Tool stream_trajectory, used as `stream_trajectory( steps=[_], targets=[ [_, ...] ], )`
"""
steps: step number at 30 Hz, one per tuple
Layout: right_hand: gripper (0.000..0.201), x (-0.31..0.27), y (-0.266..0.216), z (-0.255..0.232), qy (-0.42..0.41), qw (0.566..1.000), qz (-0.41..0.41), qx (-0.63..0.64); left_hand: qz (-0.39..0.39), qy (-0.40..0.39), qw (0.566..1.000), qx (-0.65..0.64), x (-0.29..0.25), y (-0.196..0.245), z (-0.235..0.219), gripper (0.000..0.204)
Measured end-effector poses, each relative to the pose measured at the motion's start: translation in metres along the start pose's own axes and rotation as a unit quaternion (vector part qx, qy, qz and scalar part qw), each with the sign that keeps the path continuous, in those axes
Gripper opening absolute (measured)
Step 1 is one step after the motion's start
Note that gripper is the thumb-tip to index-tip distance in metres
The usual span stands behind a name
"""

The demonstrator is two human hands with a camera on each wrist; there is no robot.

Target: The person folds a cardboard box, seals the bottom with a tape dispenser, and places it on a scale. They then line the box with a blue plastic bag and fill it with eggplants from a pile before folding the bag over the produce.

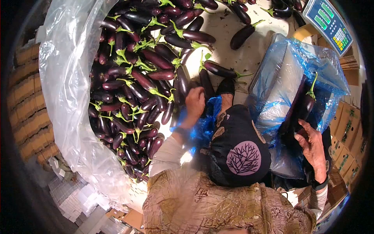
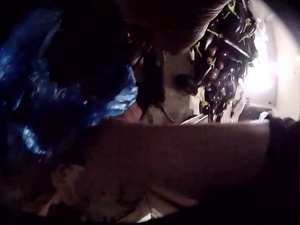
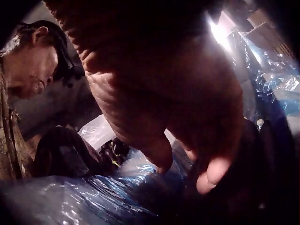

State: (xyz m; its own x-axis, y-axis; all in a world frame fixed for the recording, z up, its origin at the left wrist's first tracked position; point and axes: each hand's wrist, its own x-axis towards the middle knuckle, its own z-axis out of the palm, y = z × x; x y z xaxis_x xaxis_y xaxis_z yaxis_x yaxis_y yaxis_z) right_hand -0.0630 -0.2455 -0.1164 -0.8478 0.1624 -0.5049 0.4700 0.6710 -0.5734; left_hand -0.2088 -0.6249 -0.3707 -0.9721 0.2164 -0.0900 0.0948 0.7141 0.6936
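In the head view my left hand [image 1: 194, 102] is at the pile's edge, its fingers bent down beside the lower end of an upright-lying eggplant [image 1: 206, 81]. Another eggplant [image 1: 182, 80] lies just left of it. The fingertips are hidden, so I cannot tell whether they grip one. My right hand [image 1: 311, 147] reaches over the blue plastic bag [image 1: 337, 74], thumb and fingers apart, at the lower end of a dark eggplant [image 1: 305, 106] whose green stem points away. In the right wrist view the right hand's thumb and fingertips [image 3: 216, 169] hang loosely with a gap between them.
A large heap of eggplants [image 1: 132, 84] fills the left, bordered by clear plastic sheeting [image 1: 74, 97]. Crumpled blue plastic [image 1: 212, 111] lies by the left forearm. A digital scale display [image 1: 328, 24] stands at top right; cardboard boxes [image 1: 344, 128] line the right side.
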Motion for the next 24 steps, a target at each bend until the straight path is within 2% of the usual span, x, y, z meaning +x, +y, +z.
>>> stream_trajectory(
  steps=[1, 5, 7, 8, 10, 11, 13, 14, 15, 17, 18, 21, 22, 23, 24],
  targets=[
    [0.043, -0.001, 0.001, 0.000, -0.009, 1.000, 0.012, -0.001, 0.019, 0.034, 0.999, 0.024, 0.013, -0.003, -0.002, 0.023],
    [0.044, -0.003, 0.005, 0.006, -0.031, 0.999, 0.000, -0.014, 0.021, 0.053, 0.997, 0.052, 0.070, -0.027, 0.007, 0.035],
    [0.045, -0.002, 0.003, 0.008, -0.041, 0.999, -0.006, -0.002, 0.103, 0.086, 0.981, 0.138, 0.102, -0.046, 0.017, 0.054],
    [0.045, -0.002, 0.004, 0.009, -0.029, 0.999, -0.017, -0.003, 0.105, 0.088, 0.981, 0.136, 0.117, -0.051, 0.022, 0.054],
    [0.046, -0.001, -0.001, 0.006, -0.029, 0.999, -0.010, -0.014, 0.011, 0.054, 0.981, 0.187, 0.141, -0.054, 0.031, 0.058],
    [0.046, -0.001, -0.002, 0.004, -0.032, 0.999, -0.004, -0.023, 0.013, 0.056, 0.981, 0.185, 0.152, -0.053, 0.038, 0.058],
    [0.046, -0.002, 0.006, 0.006, -0.035, 0.999, -0.001, -0.012, -0.057, 0.048, 0.924, 0.375, 0.165, -0.058, 0.053, 0.061],
    [0.046, -0.003, 0.010, 0.006, -0.038, 0.999, 0.002, 0.000, -0.062, 0.049, 0.905, 0.417, 0.173, -0.061, 0.059, 0.060],
    [0.046, -0.003, 0.011, 0.005, -0.034, 0.999, 0.002, -0.001, -0.060, 0.051, 0.906, 0.415, 0.178, -0.042, 0.051, 0.060],
    [0.046, -0.005, 0.011, 0.004, -0.043, 0.999, 0.003, -0.001, -0.198, -0.071, 0.932, 0.295, 0.183, 0.014, 0.019, 0.050],
    [0.046, -0.006, 0.015, 0.005, -0.041, 0.999, 0.008, -0.003, -0.158, -0.056, 0.927, 0.337, 0.188, -0.009, 0.026, 0.045],
    [0.046, -0.007, 0.022, 0.006, -0.043, 0.999, 0.004, -0.001, -0.136, -0.096, 0.922, 0.349, 0.191, -0.015, 0.023, 0.046],
    [0.046, -0.007, 0.022, 0.007, -0.041, 0.999, 0.005, 0.001, -0.099, -0.067, 0.914, 0.387, 0.186, -0.015, 0.025, 0.054],
    [0.045, -0.008, 0.021, 0.009, -0.020, 1.000, -0.014, 0.000, -0.096, -0.068, 0.914, 0.388, 0.184, -0.014, 0.021, 0.054],
    [0.045, -0.008, 0.021, 0.009, 0.000, 0.999, -0.033, -0.002, -0.084, -0.118, 0.917, 0.372, 0.184, -0.015, 0.014, 0.057]
  ],
)
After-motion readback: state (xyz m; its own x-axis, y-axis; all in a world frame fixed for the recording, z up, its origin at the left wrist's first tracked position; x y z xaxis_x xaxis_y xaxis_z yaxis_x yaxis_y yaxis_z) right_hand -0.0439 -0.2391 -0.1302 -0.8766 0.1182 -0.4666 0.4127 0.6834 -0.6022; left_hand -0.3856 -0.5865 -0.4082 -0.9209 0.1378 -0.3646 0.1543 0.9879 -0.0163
